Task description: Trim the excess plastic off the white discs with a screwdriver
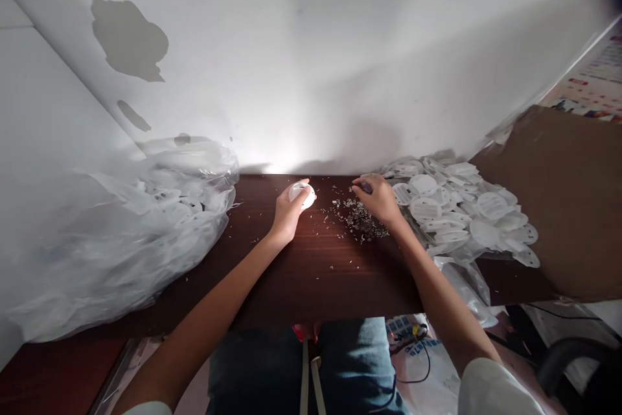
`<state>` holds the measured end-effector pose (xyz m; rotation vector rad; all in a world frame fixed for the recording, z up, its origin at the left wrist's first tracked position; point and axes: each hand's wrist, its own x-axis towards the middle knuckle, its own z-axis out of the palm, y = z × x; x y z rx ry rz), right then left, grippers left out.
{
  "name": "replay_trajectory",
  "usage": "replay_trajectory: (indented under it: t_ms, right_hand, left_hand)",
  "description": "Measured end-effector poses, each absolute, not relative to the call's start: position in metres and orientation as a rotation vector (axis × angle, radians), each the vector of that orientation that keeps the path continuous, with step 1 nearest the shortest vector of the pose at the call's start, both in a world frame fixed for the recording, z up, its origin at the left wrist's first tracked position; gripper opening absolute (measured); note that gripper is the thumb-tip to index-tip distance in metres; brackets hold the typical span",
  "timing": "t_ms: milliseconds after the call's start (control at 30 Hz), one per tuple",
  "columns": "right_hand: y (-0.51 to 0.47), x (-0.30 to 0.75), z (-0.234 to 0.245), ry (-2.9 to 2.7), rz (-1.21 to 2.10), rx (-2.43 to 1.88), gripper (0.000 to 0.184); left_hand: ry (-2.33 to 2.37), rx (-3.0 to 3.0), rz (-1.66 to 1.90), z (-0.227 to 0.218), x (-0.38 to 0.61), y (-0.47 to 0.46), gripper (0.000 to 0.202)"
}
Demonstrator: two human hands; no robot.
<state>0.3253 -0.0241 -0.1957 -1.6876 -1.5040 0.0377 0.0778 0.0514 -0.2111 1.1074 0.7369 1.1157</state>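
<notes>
My left hand (pixel 286 211) grips a round white plastic disc (pixel 302 195) above the dark table, with the thumb across its face. My right hand (pixel 379 197) is curled just over the far edge of a heap of small metal pieces (pixel 362 222). Its thumb and forefinger come together, and a small dark purplish thing (pixel 366 188) shows inside the curl, too small to name. To the right of that hand lies a big pile of similar white plastic discs (pixel 451 204), some of them slotted.
A large clear plastic bag (pixel 146 246) with white discs in it fills the table's left side. On the right stands a brown cardboard sheet (pixel 564 201). Metal bits are scattered over the dark wooden table (pixel 311 285). Behind is a white wall (pixel 291 65).
</notes>
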Motion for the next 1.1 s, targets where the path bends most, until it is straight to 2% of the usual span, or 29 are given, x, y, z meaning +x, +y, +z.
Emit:
replay_trajectory:
  t_ms: [133, 333, 433, 1100]
  right_hand:
    - [-0.02, 0.326, -0.206, -1.525, 0.197, -1.767, 0.033]
    - [-0.032, 0.285, -0.203, -1.832, 0.208, -1.531, 0.031]
    - [-0.041, 0.269, -0.2, -1.873, 0.209, -1.585, 0.034]
    - [-0.049, 0.25, -0.2, -1.85, 0.004, -1.762, 0.031]
  left_hand:
    - [0.814, 1.323, 1.294, -0.218, 0.08, 0.054, 0.044]
    - [0.771, 1.297, 1.22, -0.221, 0.082, 0.055, 0.04]
    - [0.727, 1.343, 1.14, -0.219, 0.082, 0.049, 0.039]
    - [0.81, 1.652, 1.278, -0.218, 0.081, 0.035, 0.034]
